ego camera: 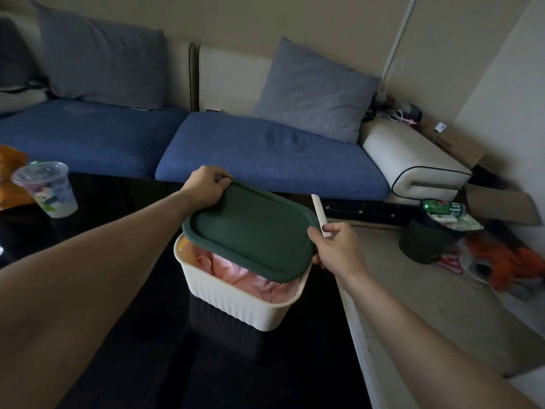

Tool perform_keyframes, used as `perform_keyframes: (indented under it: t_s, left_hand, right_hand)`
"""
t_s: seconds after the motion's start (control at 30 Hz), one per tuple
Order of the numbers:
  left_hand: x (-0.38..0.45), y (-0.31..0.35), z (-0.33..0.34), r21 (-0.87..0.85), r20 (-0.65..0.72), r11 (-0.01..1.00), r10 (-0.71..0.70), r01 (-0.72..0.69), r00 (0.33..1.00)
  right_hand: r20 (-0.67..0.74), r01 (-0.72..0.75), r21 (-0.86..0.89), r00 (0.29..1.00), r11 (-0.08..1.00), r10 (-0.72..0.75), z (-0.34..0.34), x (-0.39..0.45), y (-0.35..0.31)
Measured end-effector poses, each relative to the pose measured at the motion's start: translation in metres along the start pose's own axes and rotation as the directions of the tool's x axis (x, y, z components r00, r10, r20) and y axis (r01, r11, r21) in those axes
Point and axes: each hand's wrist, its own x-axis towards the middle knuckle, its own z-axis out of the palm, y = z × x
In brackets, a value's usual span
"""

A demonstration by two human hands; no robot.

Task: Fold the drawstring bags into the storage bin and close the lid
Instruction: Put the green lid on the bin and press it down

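1. Lid (250, 228), dark green, is held tilted over the cream ribbed storage bin (236, 302), which stands on the glossy black counter (124, 335); the lid's near edge overlaps the bin's far rim, and the front of the bin is not yet covered.
2. Left hand (206, 187) grips the lid's far left corner with curled fingers; right hand (333, 246) grips its right edge, thumb on top.
3. Pink drawstring bags (244, 276) lie bunched inside the bin, the cloth rising close to the rim at the front.
4. Risk, as I judge it: cloth near the rim could get pinched under the lid's lip as it comes down, so the lid would sit crooked or fail to seat. Pressing the bags lower first would help.
5. Second risk: the lid is skewed relative to the bin's outline, so lowering it unaligned could catch one corner outside the rim.
6. Bin stands near the counter's right edge; a hard push on that side might shift it toward the edge.
7. Around: a clear plastic cup (47, 187) stands well apart on the left, a white strip-like object (320, 214) sits just behind the right hand, and a blue sofa (265, 149) lies beyond. A dark waste bin (427, 243) with a green can (443, 207) stands on the floor. None of these blocks the lid's path.
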Motion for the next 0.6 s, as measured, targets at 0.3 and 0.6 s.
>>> perform_keyframes:
  t_s: [0.3,0.6]
  left_hand:
    - [0.003,0.004,-0.003,0.366,0.237,0.921,-0.232,0.135,0.943]
    - [-0.036,-0.006,-0.012,0.405,0.305,0.912,-0.202,0.065,0.931]
  right_hand:
    - [0.237,-0.167,-0.056,0.956,0.984,0.175,0.002,-0.002,-0.007]
    - [0.208,-0.066,-0.19,0.972,0.979,0.106,0.003,-0.016,0.0]
